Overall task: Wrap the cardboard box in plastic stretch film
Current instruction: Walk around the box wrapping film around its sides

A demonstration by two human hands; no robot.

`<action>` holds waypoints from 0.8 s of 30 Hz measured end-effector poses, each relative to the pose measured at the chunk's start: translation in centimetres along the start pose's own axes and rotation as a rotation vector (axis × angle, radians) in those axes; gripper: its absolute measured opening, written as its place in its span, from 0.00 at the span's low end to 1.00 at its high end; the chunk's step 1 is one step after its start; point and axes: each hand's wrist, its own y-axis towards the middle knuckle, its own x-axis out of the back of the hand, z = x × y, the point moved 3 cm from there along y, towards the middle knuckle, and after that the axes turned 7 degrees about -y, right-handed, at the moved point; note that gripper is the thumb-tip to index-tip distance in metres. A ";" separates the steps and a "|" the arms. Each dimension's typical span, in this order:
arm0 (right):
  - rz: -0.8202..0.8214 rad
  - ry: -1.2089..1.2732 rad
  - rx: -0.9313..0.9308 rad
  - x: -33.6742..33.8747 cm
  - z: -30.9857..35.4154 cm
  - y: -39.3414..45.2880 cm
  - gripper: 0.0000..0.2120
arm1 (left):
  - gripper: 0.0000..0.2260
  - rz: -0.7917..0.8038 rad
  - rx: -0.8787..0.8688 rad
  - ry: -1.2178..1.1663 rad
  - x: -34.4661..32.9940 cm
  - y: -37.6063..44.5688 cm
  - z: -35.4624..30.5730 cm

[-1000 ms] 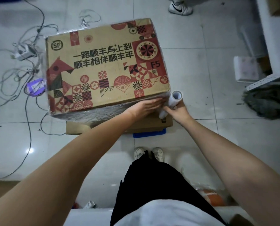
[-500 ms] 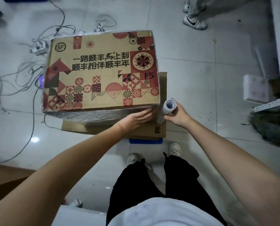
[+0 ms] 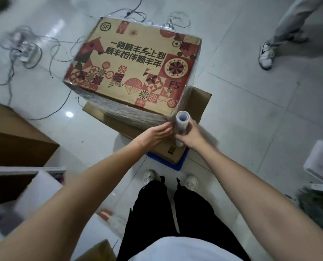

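Roll of clear stretch film (image 3: pixel 182 123), gripped in the right hand (image 3: pixel 191 135), now reaches the printed cardboard box (image 3: pixel 134 68) corner; flat left hand (image 3: pixel 157 133) presses film down, next side coming.

Cardboard box (image 3: pixel 136 66): centre of view, resting on a flattened carton (image 3: pixel 198 102), which lies on a crate (image 3: pixel 179 162) on the floor (image 3: pixel 251 113). Stretch film roll (image 3: pixel 182 123): upright at the box's near right corner, touching it. Right hand (image 3: pixel 191 135): around the roll. Left hand (image 3: pixel 157 132): flat against the box's near side, just left of the roll. Cables (image 3: pixel 34 51): on the floor, left of and behind the box. Second person's shoe (image 3: pixel 266 56): right of the box, well apart. Large carton (image 3: pixel 15 140): near left. Wearer's feet (image 3: pixel 151 177): just before the crate.
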 end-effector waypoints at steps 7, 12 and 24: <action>-0.099 -0.108 0.027 0.3 -0.2 0.4 0.26 | 0.29 -0.012 0.082 0.059 0.9 -0.1 -0.5; 0.007 -0.125 0.120 0.1 -0.4 -0.2 0.27 | 0.26 -0.159 0.102 0.085 -0.4 -2.0 -0.9; -0.036 0.079 0.083 -2.3 -0.1 -1.4 0.25 | 0.25 -0.136 0.111 -0.111 -0.4 -3.2 -3.3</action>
